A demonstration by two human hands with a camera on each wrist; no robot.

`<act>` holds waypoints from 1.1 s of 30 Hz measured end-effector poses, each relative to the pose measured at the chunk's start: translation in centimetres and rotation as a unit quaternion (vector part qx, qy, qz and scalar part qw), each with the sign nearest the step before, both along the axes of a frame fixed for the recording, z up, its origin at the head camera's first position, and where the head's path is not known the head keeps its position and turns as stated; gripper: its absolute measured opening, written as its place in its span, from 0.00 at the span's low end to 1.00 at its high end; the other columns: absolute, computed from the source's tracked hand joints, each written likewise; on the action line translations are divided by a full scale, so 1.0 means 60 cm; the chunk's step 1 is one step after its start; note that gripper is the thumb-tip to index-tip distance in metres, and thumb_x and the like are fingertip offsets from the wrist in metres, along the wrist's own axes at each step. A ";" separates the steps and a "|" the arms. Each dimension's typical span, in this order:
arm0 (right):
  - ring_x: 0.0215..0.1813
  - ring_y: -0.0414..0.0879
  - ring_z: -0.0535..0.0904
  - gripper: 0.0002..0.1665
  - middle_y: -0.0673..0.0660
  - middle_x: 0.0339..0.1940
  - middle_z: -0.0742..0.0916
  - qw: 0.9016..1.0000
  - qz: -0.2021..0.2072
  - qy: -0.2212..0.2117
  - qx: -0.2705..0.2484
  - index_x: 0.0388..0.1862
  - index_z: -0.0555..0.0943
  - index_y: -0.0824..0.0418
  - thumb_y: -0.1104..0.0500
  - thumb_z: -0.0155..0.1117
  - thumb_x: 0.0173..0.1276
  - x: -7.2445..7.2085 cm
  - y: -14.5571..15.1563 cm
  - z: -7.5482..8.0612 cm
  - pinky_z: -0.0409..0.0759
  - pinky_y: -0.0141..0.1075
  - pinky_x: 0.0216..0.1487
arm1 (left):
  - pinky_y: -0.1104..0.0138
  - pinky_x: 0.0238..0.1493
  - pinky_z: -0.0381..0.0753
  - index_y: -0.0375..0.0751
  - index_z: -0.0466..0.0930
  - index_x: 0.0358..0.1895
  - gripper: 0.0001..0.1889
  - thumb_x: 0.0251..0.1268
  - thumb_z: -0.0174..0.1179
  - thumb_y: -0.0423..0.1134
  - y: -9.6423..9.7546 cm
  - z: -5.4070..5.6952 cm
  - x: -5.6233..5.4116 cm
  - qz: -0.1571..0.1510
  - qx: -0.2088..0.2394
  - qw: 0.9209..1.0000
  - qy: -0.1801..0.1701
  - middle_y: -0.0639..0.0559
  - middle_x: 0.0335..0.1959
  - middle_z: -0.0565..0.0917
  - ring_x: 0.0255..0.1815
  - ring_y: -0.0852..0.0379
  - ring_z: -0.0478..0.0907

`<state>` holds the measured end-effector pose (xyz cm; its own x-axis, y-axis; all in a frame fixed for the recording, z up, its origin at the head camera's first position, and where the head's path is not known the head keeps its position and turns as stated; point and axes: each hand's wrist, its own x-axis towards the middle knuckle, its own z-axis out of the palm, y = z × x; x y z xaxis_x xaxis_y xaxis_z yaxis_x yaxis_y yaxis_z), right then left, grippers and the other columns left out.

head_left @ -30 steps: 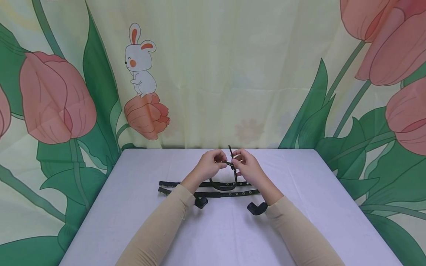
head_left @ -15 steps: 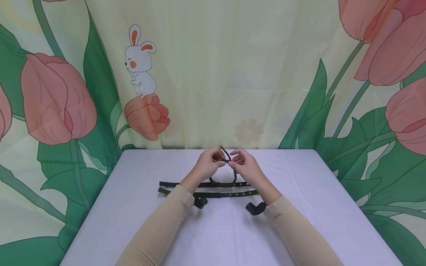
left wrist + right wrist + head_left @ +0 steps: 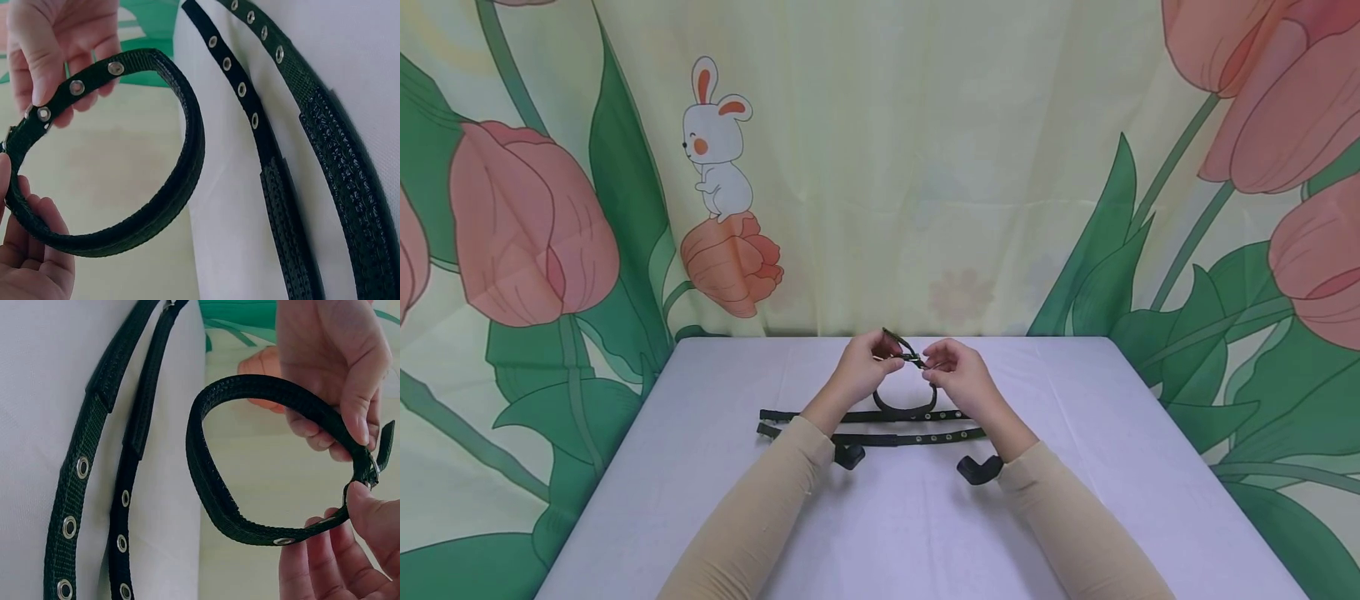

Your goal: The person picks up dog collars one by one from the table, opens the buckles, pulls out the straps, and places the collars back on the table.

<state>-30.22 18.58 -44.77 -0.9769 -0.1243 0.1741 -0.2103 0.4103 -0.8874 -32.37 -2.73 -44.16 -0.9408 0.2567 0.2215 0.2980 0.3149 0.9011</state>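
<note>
A dark green collar (image 3: pixel 904 412) with metal eyelets is held up as a loop over the table. My left hand (image 3: pixel 861 371) pinches it beside the metal buckle (image 3: pixel 374 469), thumb on the band. On the other side of the buckle, my right hand (image 3: pixel 955 371) pinches the eyelet part of the band between thumb and fingers, as both wrist views show. The collar's loose end (image 3: pixel 387 444) sticks out past the buckle and, in the head view, slants up toward my left hand.
Two more dark collars, a nearer one (image 3: pixel 883 440) and a farther one (image 3: pixel 857 416), lie stretched out side by side on the white table (image 3: pixel 895 533). A black piece shows below each wrist. A printed curtain (image 3: pixel 880 208) hangs behind the table.
The collar's loose end has swung from upright by my right hand to leaning left. My hands first drew closer together, then moved slightly apart. Both still hold the collar.
</note>
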 end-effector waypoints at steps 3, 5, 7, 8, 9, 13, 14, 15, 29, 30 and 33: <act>0.45 0.50 0.88 0.17 0.62 0.44 0.89 1.000 -0.010 0.001 0.000 0.56 0.84 0.65 0.71 0.73 0.69 0.000 0.001 0.001 0.86 0.33 0.44 | 0.63 0.45 0.81 0.40 0.85 0.43 0.05 0.69 0.71 0.32 -0.001 0.002 0.001 0.003 0.002 1.000 -0.009 0.47 0.41 0.89 0.46 0.51 0.85; 0.46 0.50 0.88 0.16 0.62 0.44 0.90 1.000 -0.016 -0.002 0.006 0.55 0.85 0.64 0.70 0.73 0.69 0.000 0.002 0.002 0.86 0.34 0.44 | 0.63 0.44 0.80 0.41 0.85 0.43 0.05 0.69 0.71 0.32 -0.002 0.001 0.001 0.005 0.002 1.000 -0.014 0.47 0.41 0.89 0.46 0.51 0.84; 0.47 0.50 0.88 0.16 0.61 0.44 0.90 1.000 -0.021 -0.004 0.016 0.55 0.86 0.63 0.70 0.73 0.70 0.000 0.002 0.003 0.86 0.35 0.45 | 0.63 0.43 0.80 0.41 0.86 0.44 0.06 0.68 0.72 0.32 -0.003 0.000 0.000 0.006 0.004 1.000 -0.015 0.47 0.41 0.89 0.46 0.51 0.84; 0.47 0.50 0.89 0.15 0.61 0.44 0.91 1.000 -0.022 -0.004 0.021 0.54 0.87 0.62 0.70 0.73 0.70 0.000 0.001 0.004 0.86 0.35 0.45 | 0.64 0.43 0.80 0.41 0.85 0.44 0.06 0.68 0.72 0.31 -0.003 0.000 -0.001 0.005 0.005 1.000 -0.014 0.47 0.41 0.89 0.45 0.51 0.84; 0.47 0.50 0.89 0.15 0.61 0.44 0.91 0.999 -0.023 -0.004 0.024 0.54 0.87 0.62 0.70 0.73 0.70 0.000 0.001 0.004 0.86 0.36 0.45 | 0.64 0.43 0.80 0.41 0.85 0.44 0.07 0.68 0.72 0.31 -0.003 -0.001 -0.002 0.003 0.008 1.000 -0.014 0.46 0.42 0.90 0.45 0.52 0.84; 0.47 0.50 0.89 0.14 0.63 0.46 0.92 0.999 -0.020 -0.002 0.033 0.54 0.89 0.62 0.70 0.72 0.71 -0.002 0.004 0.004 0.85 0.37 0.46 | 0.66 0.42 0.80 0.39 0.86 0.48 0.11 0.65 0.73 0.28 -0.006 -0.001 -0.004 -0.006 0.022 1.000 -0.010 0.44 0.43 0.91 0.43 0.52 0.84; 0.47 0.50 0.89 0.14 0.64 0.46 0.92 0.999 -0.020 -0.001 0.034 0.54 0.89 0.62 0.70 0.72 0.71 -0.002 0.005 0.004 0.85 0.37 0.46 | 0.66 0.42 0.80 0.39 0.86 0.49 0.11 0.65 0.73 0.27 -0.007 -0.001 -0.004 -0.007 0.023 1.000 -0.010 0.44 0.43 0.91 0.44 0.52 0.84; 0.46 0.51 0.89 0.14 0.64 0.46 0.92 0.999 -0.021 -0.001 0.035 0.54 0.89 0.62 0.70 0.71 0.71 -0.002 0.006 0.004 0.85 0.37 0.46 | 0.66 0.41 0.80 0.39 0.86 0.49 0.12 0.65 0.73 0.27 -0.008 -0.001 -0.004 -0.008 0.022 1.000 -0.010 0.44 0.43 0.91 0.44 0.53 0.83; 0.52 0.54 0.89 0.14 0.59 0.50 0.92 0.998 -0.033 -0.009 0.046 0.55 0.89 0.58 0.68 0.70 0.74 -0.001 0.019 0.000 0.86 0.41 0.49 | 0.65 0.44 0.79 0.43 0.90 0.53 0.14 0.67 0.71 0.27 -0.022 0.002 -0.003 -0.024 -0.020 1.000 -0.002 0.47 0.46 0.91 0.45 0.52 0.82; 0.52 0.54 0.89 0.14 0.60 0.49 0.92 0.998 -0.033 -0.006 0.045 0.55 0.89 0.59 0.68 0.70 0.74 -0.001 0.019 0.000 0.87 0.41 0.49 | 0.65 0.44 0.79 0.43 0.90 0.53 0.14 0.67 0.71 0.27 -0.023 0.002 -0.003 -0.023 -0.020 1.000 -0.003 0.47 0.46 0.91 0.45 0.52 0.82; 0.51 0.54 0.89 0.14 0.61 0.49 0.91 0.999 -0.034 -0.001 0.042 0.55 0.89 0.61 0.69 0.70 0.73 -0.001 0.020 -0.001 0.88 0.41 0.49 | 0.65 0.45 0.79 0.44 0.90 0.53 0.14 0.67 0.70 0.27 -0.026 0.003 -0.002 -0.022 -0.023 0.999 -0.003 0.47 0.46 0.91 0.45 0.53 0.82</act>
